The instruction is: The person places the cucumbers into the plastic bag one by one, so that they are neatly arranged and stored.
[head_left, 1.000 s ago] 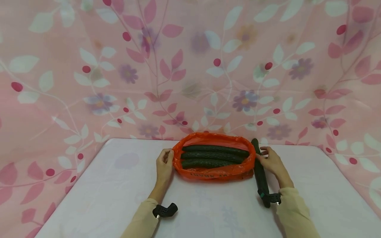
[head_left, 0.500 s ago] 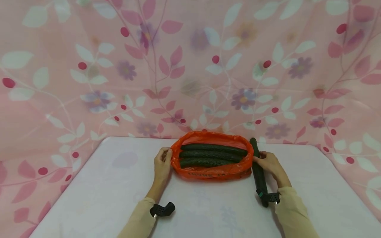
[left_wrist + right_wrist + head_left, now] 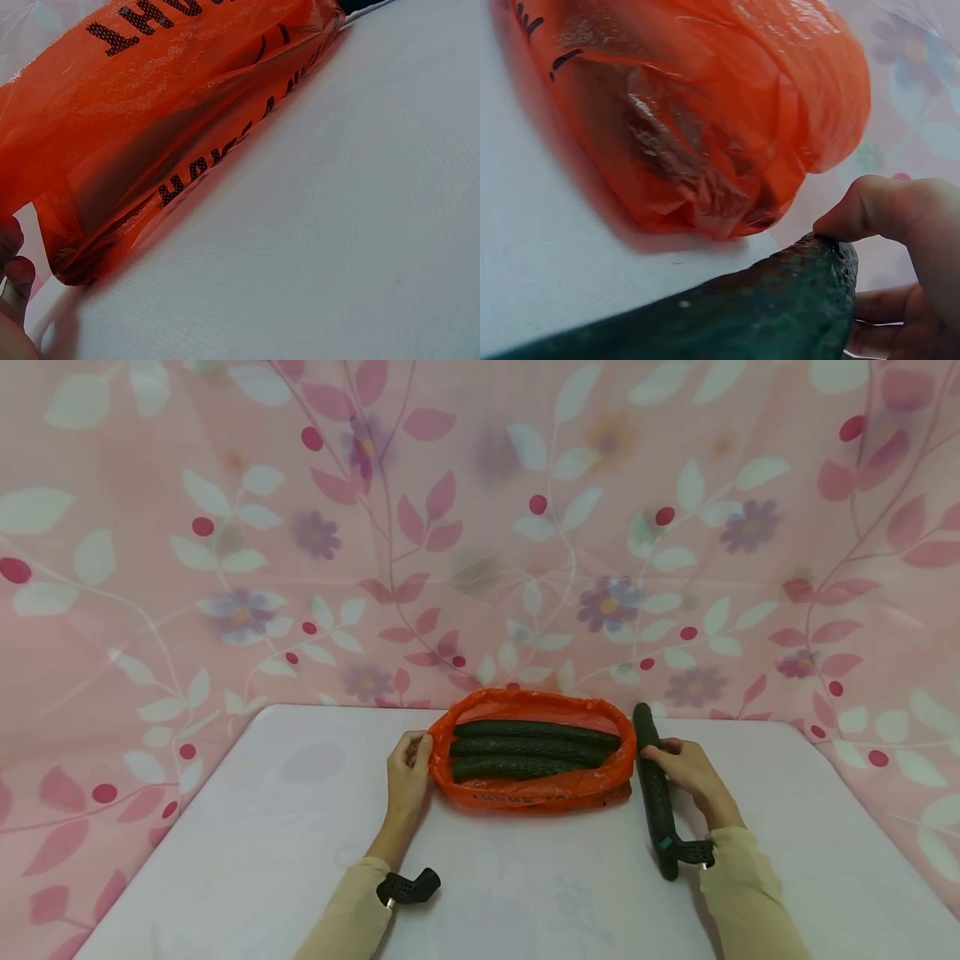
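An orange plastic bag (image 3: 517,798) lies with its mouth spread wide, and three dark green cucumbers (image 3: 536,747) lie side by side inside it. My left hand (image 3: 406,781) pinches the bag's left rim. Another cucumber (image 3: 657,806) lies lengthwise just right of the bag, and my right hand (image 3: 692,774) grips its upper part. In the right wrist view, the thumb (image 3: 847,214) presses on the cucumber's near side while curled fingers (image 3: 885,315) lie against the other side. The left wrist view shows the bag's printed side (image 3: 187,97) and only part of the left fingers.
A white-covered table (image 3: 315,827) supports everything. Behind its far edge hangs a pink floral cloth (image 3: 480,527). Black devices are strapped on the left wrist (image 3: 408,888) and right wrist (image 3: 693,852).
My right thumb has left the bag's right rim and come onto the loose cucumber. That cucumber now lies slightly farther from the bag. The left hand keeps its hold; the head view has shifted slightly.
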Demonstrator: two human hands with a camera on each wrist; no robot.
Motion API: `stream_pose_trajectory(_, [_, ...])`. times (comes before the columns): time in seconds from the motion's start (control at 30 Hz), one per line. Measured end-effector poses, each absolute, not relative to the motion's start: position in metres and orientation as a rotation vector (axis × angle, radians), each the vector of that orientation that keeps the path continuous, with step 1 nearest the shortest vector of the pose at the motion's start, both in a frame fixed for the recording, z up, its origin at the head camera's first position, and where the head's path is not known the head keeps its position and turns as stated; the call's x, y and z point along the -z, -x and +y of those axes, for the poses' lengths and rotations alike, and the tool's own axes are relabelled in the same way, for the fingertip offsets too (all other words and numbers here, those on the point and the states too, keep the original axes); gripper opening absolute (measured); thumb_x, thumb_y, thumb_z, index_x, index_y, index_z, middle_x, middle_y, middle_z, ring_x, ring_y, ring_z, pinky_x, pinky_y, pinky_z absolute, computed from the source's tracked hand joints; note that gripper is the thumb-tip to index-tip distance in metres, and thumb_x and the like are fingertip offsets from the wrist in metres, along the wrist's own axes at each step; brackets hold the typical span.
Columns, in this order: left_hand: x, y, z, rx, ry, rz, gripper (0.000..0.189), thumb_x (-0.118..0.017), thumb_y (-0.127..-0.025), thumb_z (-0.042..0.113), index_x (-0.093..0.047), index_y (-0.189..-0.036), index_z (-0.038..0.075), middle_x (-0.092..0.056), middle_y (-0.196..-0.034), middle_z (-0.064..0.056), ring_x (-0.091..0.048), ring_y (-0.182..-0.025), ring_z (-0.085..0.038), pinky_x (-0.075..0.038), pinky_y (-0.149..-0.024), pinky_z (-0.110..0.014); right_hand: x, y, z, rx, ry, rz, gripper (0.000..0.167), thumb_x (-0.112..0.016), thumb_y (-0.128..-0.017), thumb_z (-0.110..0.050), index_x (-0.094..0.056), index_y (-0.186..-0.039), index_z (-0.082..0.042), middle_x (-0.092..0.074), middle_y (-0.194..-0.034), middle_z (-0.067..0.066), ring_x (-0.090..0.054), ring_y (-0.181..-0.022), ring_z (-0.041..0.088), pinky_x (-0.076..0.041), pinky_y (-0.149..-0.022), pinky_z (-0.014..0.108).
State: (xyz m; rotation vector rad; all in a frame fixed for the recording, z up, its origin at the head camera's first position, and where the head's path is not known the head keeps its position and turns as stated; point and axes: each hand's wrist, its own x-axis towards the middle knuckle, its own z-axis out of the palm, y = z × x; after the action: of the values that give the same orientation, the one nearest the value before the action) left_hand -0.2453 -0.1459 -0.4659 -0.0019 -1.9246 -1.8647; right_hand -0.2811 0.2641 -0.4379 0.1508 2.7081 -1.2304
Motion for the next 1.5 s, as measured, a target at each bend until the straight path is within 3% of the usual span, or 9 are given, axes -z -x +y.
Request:
stream_pose_trajectory(0.13, [0.454, 0.236, -0.143, 1.860, 0.003, -1.952, 0.021, -0.055, -0.095, 0.012, -0.063, -0.104, -0.005, -0.061, -0.084, -0.003, -0.057, -0.071, -0.003, -0.049, -0.065, -0.016, 0.434, 0.279, 0.266, 1.306, -0.144, 2.694, 0.068, -0.052, -0.092, -0.042, -0.038, -0.138, 0.007, -0.050, -0.128, 0.031, -0.057, -0.102, 0.028, -0.054, -0.082, 0.036])
stream_pose_trajectory(0.43, [0.450, 0.233, -0.144, 1.837, -0.015, -1.975, 0.021, -0.055, -0.095, 0.014, -0.063, -0.104, -0.004, -0.061, -0.086, -0.008, -0.056, -0.072, -0.005, -0.048, -0.066, -0.015, 0.419, 0.276, 0.269, 1.541, -0.086, 2.684, 0.067, -0.053, -0.093, -0.039, -0.035, -0.142, 0.004, -0.046, -0.132, 0.029, -0.058, -0.078, -0.004, -0.056, -0.075, 0.028])
stream_pose_trajectory(0.63, [0.450, 0.234, -0.146, 1.849, -0.012, -1.977, 0.022, -0.055, -0.095, 0.014, -0.063, -0.105, -0.004, -0.060, -0.087, -0.009, -0.056, -0.073, -0.005, -0.049, -0.067, -0.015, 0.408, 0.273, 0.270, 1.673, -0.043, 2.715, 0.066, -0.054, -0.094, -0.039, -0.035, -0.143, 0.000, -0.044, -0.132, 0.024, -0.056, -0.075, -0.009, -0.056, -0.070, 0.023])
stream_pose_trajectory(0.7, [0.454, 0.236, -0.147, 1.856, -0.010, -1.968, 0.022, -0.055, -0.095, 0.014, -0.063, -0.105, -0.004, -0.061, -0.088, -0.008, -0.056, -0.073, -0.005, -0.049, -0.068, -0.015, 0.403, 0.272, 0.270, 1.732, -0.017, 2.729, 0.064, -0.055, -0.094, -0.037, -0.037, -0.142, 0.000, -0.048, -0.127, 0.020, -0.057, -0.075, -0.009, -0.056, -0.069, 0.022])
stream_pose_trajectory(0.93, [0.478, 0.252, -0.150, 1.842, -0.024, -1.931, 0.023, -0.058, -0.094, 0.022, -0.065, -0.102, 0.002, -0.061, -0.084, -0.002, -0.058, -0.073, -0.006, -0.049, -0.066, -0.016, 0.388, 0.265, 0.271, 2.061, 0.027, 2.610, 0.058, -0.062, -0.091, -0.029, -0.042, -0.137, 0.000, -0.055, -0.099, -0.014, -0.060, -0.079, -0.008, -0.054, -0.066, 0.017])
stream_pose_trajectory(1.23, [0.478, 0.252, -0.150, 1.843, -0.017, -1.934, 0.022, -0.057, -0.095, 0.022, -0.065, -0.102, 0.003, -0.061, -0.085, 0.001, -0.059, -0.074, -0.007, -0.051, -0.066, -0.017, 0.380, 0.263, 0.262, 2.567, 0.096, 2.221, 0.053, -0.066, -0.088, -0.016, -0.045, -0.134, 0.002, -0.062, -0.099, -0.006, -0.064, -0.083, 0.002, -0.055, -0.065, 0.020])
stream_pose_trajectory(1.5, [0.460, 0.241, -0.147, 1.876, 0.031, -1.935, 0.021, -0.055, -0.095, 0.012, -0.063, -0.103, -0.005, -0.062, -0.084, 0.000, -0.058, -0.072, -0.004, -0.050, -0.065, -0.016, 0.374, 0.261, 0.254, 2.787, 0.154, 2.017, 0.041, -0.064, -0.089, -0.013, -0.047, -0.125, -0.007, -0.062, -0.105, -0.002, -0.061, -0.087, 0.008, -0.056, -0.066, 0.023])
